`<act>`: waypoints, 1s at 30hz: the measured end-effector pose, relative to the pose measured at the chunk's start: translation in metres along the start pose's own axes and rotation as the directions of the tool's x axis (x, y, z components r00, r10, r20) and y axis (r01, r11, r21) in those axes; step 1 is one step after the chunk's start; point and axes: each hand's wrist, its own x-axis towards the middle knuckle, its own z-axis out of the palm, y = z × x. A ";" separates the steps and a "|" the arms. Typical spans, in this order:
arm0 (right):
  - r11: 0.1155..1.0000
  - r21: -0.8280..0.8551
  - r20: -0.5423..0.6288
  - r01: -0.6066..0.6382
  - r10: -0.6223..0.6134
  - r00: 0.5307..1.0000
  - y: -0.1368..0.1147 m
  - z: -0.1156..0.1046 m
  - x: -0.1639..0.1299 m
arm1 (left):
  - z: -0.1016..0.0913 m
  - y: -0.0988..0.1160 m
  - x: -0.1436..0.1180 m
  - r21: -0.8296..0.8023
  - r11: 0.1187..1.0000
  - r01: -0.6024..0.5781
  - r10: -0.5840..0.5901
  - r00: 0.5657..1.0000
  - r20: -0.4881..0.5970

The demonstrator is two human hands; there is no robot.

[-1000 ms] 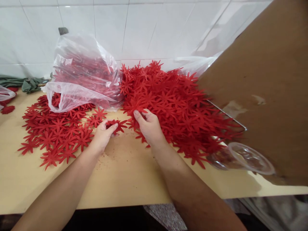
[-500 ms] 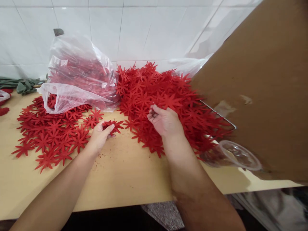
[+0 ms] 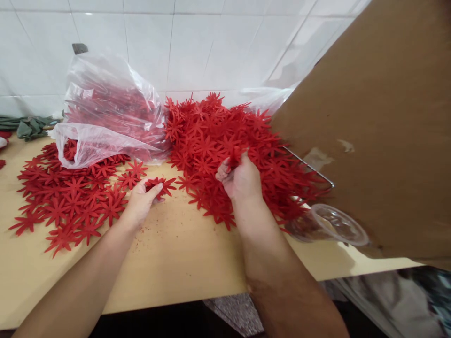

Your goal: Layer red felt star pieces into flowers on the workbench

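The left hand [image 3: 141, 199] pinched a small stack of red flower cutouts [image 3: 160, 184] in closed fingers, low over the bench [image 3: 183, 263]. The right hand [image 3: 241, 178] had its fingers curled around cutouts atop the big red heap [image 3: 225, 136] toward the bench's back edge. A plastic bag [image 3: 105, 112] lay at back left, cardboard [image 3: 380, 117] at right.

Glossy white tiled wall [image 3: 197, 47] behind a pale wooden table [image 3: 183, 253].
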 end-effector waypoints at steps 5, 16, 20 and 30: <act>0.990 0.137 -0.092 -0.028 0.040 0.995 -0.001 0.006 -0.006 | 0.000 0.000 -0.001 0.012 1.000 -0.003 0.002 1.000 0.010; 0.998 0.064 0.017 0.029 -0.030 0.999 0.000 0.011 -0.009 | 0.001 0.000 -0.001 0.012 1.000 -0.005 0.005 1.000 0.022; 0.993 0.032 0.024 0.117 -0.118 0.993 0.004 0.008 -0.004 | 0.001 0.000 0.000 0.020 1.000 -0.016 0.015 1.000 0.026; 0.828 -0.271 0.071 0.491 -0.492 0.868 0.016 -0.005 0.010 | 0.000 -0.002 0.000 0.031 0.999 -0.028 0.027 0.999 0.034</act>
